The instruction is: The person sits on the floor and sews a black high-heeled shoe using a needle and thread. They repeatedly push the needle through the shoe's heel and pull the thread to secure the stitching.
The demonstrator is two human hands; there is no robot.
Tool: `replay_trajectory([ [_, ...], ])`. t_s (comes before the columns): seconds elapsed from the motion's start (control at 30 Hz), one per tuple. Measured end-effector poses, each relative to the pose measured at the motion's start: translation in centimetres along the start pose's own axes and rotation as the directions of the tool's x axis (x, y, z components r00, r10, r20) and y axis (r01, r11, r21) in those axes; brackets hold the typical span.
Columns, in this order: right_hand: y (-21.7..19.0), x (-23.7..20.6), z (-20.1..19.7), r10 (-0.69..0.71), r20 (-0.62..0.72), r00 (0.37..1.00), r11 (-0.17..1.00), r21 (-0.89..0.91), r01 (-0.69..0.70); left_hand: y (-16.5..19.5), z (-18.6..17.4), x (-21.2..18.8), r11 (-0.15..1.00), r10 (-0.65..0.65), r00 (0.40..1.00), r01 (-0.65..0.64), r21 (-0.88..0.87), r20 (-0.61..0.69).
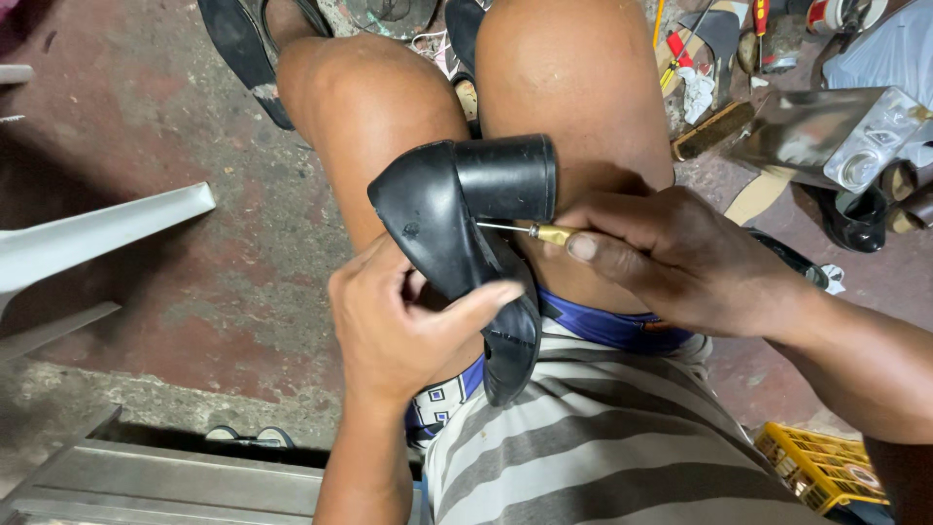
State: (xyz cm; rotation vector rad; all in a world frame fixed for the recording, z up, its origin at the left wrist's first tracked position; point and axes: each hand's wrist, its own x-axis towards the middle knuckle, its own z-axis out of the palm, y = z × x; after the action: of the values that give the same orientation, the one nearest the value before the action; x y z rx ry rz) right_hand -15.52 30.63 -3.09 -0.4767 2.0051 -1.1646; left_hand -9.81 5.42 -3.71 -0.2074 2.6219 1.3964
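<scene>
One black block-heeled shoe, one thin metal tool, two bare hands at work over the knees.

One black shoe [457,233] lies sole-up across the person's lap, its chunky heel pointing away from the body; one slim tool [525,231] with a brass-coloured ferrule meets the sole just under the heel. Beyond the right hand's knuckles the floor [194,282] carries scattered clutter: a wooden brush [712,130], a red-handled tool [761,15], a second dark shoe [855,216], and a yellow crate [821,467] near the wrist. A pale plastic chair [97,233] stands out past the left hand. The left hand [398,326] has its fingers [486,297] curled closed around the shoe's toe end. The right hand [680,258] pinches the tool's handle tight, thumb pressed along it.
</scene>
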Motion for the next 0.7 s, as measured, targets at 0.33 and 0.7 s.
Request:
replay_trajectory([
  [0.33,1.9,-0.1,-1.1,0.263,0.363,0.894,0.705,0.56,-0.435,2.5,2.2,1.6,0.987,-0.149,0.981,0.154,0.034,-0.122],
  [0.7,1.9,-1.2,-2.3,0.057,0.042,0.997,0.963,-0.266,-0.044,1.9,2.5,2.0,0.981,-0.196,0.975,0.196,-0.016,-0.106],
])
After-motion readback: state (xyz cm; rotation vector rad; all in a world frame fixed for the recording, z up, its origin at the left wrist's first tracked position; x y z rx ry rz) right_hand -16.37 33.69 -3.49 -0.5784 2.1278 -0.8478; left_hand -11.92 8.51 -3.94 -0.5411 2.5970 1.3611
